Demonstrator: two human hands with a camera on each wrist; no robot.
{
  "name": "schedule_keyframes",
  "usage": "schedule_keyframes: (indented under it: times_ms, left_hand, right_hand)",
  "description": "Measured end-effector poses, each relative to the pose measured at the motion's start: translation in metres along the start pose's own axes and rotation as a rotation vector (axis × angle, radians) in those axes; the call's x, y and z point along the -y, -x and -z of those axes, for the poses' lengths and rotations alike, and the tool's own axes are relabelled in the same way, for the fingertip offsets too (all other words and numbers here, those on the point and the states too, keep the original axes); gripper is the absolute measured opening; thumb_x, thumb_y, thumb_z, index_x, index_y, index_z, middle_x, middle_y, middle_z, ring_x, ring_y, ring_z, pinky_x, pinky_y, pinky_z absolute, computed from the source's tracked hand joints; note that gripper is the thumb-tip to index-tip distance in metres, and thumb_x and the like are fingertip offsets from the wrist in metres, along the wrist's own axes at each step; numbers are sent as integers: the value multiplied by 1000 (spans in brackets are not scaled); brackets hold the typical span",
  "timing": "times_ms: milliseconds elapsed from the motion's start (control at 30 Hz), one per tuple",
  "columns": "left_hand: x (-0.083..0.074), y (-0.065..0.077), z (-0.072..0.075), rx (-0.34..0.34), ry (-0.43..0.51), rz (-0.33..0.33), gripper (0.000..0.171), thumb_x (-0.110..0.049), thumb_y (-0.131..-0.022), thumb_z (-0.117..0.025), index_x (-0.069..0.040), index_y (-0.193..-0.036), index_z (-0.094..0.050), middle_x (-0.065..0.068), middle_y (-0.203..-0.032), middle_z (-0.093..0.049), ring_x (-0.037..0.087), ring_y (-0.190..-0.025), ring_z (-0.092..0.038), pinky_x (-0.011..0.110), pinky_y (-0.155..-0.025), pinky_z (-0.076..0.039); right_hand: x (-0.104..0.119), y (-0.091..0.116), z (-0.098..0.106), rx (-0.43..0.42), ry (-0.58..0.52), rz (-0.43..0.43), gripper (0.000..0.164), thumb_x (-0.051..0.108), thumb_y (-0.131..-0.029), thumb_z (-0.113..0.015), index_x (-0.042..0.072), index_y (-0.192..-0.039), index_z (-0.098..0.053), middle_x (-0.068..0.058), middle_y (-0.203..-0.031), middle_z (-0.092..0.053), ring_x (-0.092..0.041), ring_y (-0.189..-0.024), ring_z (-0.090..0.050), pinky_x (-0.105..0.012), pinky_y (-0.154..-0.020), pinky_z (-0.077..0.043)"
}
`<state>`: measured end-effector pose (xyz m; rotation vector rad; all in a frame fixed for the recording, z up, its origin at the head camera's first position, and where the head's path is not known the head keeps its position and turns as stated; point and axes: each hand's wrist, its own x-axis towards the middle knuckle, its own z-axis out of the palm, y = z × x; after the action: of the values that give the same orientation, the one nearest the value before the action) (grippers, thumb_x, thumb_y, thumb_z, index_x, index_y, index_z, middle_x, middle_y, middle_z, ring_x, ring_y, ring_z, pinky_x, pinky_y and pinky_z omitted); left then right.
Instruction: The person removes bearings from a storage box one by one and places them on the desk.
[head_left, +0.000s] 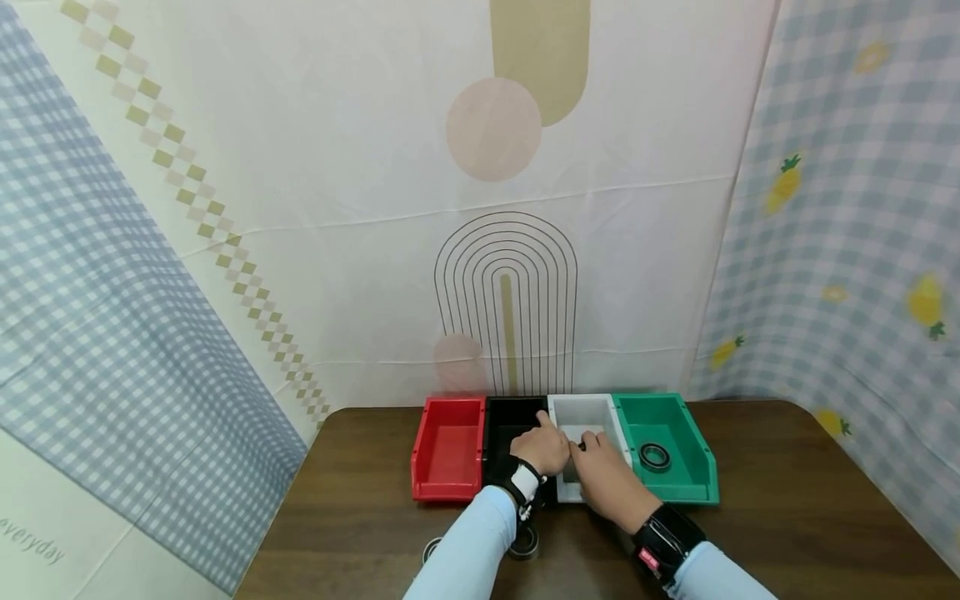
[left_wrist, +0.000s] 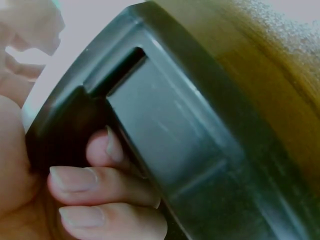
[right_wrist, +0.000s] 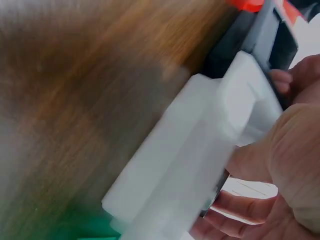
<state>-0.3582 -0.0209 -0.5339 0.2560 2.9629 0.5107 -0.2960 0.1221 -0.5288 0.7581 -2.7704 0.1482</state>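
Note:
My right hand is over the white bin, thumb and fingers pinching a small dark-edged bearing, mostly hidden by the hand and the bin's white front lip. Close against it, my left hand reaches across the border of the black bin and the white one. Three left fingertips curl toward the palm beside the black bin's front wall, with nothing visible in them. In the head view one left digit points up and another meets the right fingers.
A red bin stands at the row's left end. The green bin at the right end holds a bearing. Two more bearings lie on the brown table, one under the left wrist, another partly behind the sleeve.

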Motion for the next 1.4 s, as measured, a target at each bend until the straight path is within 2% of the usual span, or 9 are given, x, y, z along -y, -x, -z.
schedule_keyframes:
  times_ms: [133, 233, 333, 400, 500, 733, 1033, 1267, 1400]
  left_hand:
    - [1, -7, -7, -15, -25, 26, 66, -35, -112, -38, 10, -160, -28, 7, -63, -63, 24, -56, -59, 40, -54, -49]
    - [5, -13, -15, -43, -38, 27, 67, -39, -113, -34, 6, -162, -28, 5, -62, -61, 22, -55, -57, 39, -53, -45]
    - [1, -4, -6, -40, -21, 28, 66, -36, -113, -34, 7, -163, -26, 6, -61, -61, 23, -53, -55, 38, -52, -43]
    - [-6, 6, 6, -23, 6, 37, 65, -31, -112, -39, 9, -162, -27, 8, -60, -60, 25, -52, -54, 39, -51, -42]
    - [-7, 9, 8, -31, -1, 42, 65, -31, -111, -38, 9, -162, -26, 8, -63, -62, 23, -54, -54, 38, -53, -42]
    - [-7, 10, 8, -41, 11, 55, 66, -32, -111, -40, 8, -162, -28, 9, -66, -65, 24, -56, -56, 39, -55, -44]
    - [-9, 10, 4, -45, 21, 62, 65, -31, -111, -40, 7, -162, -29, 9, -63, -63, 24, -54, -56, 39, -52, -43]
    - [-9, 12, 4, -55, 19, 50, 65, -32, -112, -41, 6, -163, -29, 8, -62, -61, 24, -53, -54, 39, -52, -41]
    - [-9, 12, 6, -56, 14, 45, 65, -33, -113, -41, 6, -164, -28, 6, -60, -59, 23, -51, -52, 38, -51, -40]
  right_hand:
    - [5, 10, 10, 35, -34, -21, 51, 0, -83, -83, -6, -132, -69, -21, -114, -66, -34, -105, -62, -47, -92, -56]
    - [10, 18, 20, 70, -47, -30, 56, -1, -81, -84, -5, -134, -68, -23, -119, -65, -37, -110, -62, -50, -94, -56]
    - [14, 27, 28, 105, -48, -22, 60, 0, -78, -86, -4, -135, -68, -23, -122, -65, -37, -111, -62, -50, -94, -56]
    - [17, 33, 32, 133, -52, -17, 60, 1, -78, -86, -2, -136, -68, -22, -123, -64, -37, -111, -61, -50, -93, -56]
    - [21, 42, 34, 176, -57, -9, 58, 3, -80, -86, -1, -135, -69, -20, -123, -64, -35, -111, -61, -49, -93, -56]
    - [30, 56, 28, 247, -125, -36, 49, 0, -85, -80, 2, -134, -71, -17, -123, -64, -30, -109, -58, -48, -93, -55]
    - [32, 65, 20, 244, -100, -28, 49, 4, -83, -84, 3, -130, -72, -12, -115, -64, -26, -101, -57, -44, -87, -54]
    - [34, 68, 15, 380, -177, -83, 44, 4, -88, -82, 5, -131, -74, -12, -118, -65, -29, -108, -60, -46, -90, -55]
    - [34, 71, 9, 424, -194, -84, 43, 6, -88, -83, 5, -130, -74, -12, -118, -66, -30, -110, -61, -46, -90, -56]
